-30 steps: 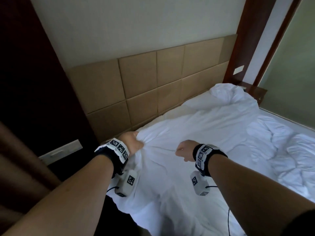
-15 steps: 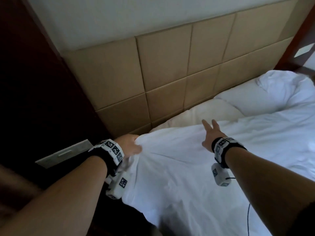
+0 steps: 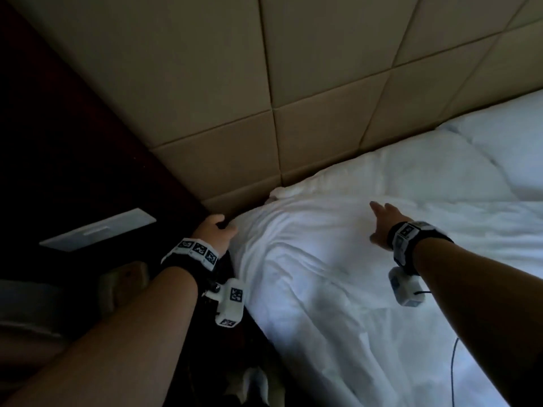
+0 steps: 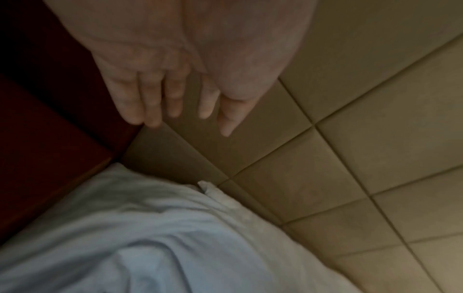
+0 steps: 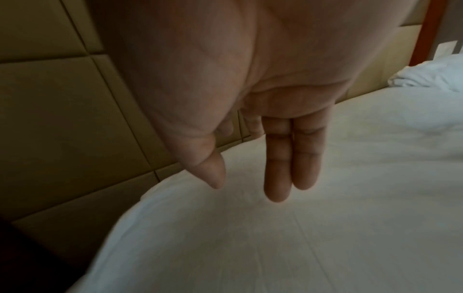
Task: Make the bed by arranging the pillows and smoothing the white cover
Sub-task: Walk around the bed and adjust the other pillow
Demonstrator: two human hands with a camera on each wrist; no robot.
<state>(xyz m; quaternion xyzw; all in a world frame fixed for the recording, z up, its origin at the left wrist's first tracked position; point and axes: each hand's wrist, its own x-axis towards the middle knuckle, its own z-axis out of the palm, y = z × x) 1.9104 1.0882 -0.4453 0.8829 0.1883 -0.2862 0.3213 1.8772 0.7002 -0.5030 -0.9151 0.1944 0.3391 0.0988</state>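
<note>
White cover spread over the bed, creased near the left edge, its top corner bunched against the headboard. Pillow lying flat at the far end, just beside the headboard, partly tucked under the cover's upper edge; a second pillow to its right.

Left hand at the cover's near-left corner, by the dark wooden panel. From the wrist view, fingers extended and loosely spread, gripping nothing, hanging above the cover's corner (whether the fingertips touch the fabric cannot be told).

Right hand reaching far across the cover toward the pillow, fingers straight and close together, thumb out to the side. In its wrist view, fingers pointing down over smooth white fabric, holding nothing; contact unclear.

A light switch plate on the dark panel to the left. A thin cable trailing from the right wristband over the cover.
</note>
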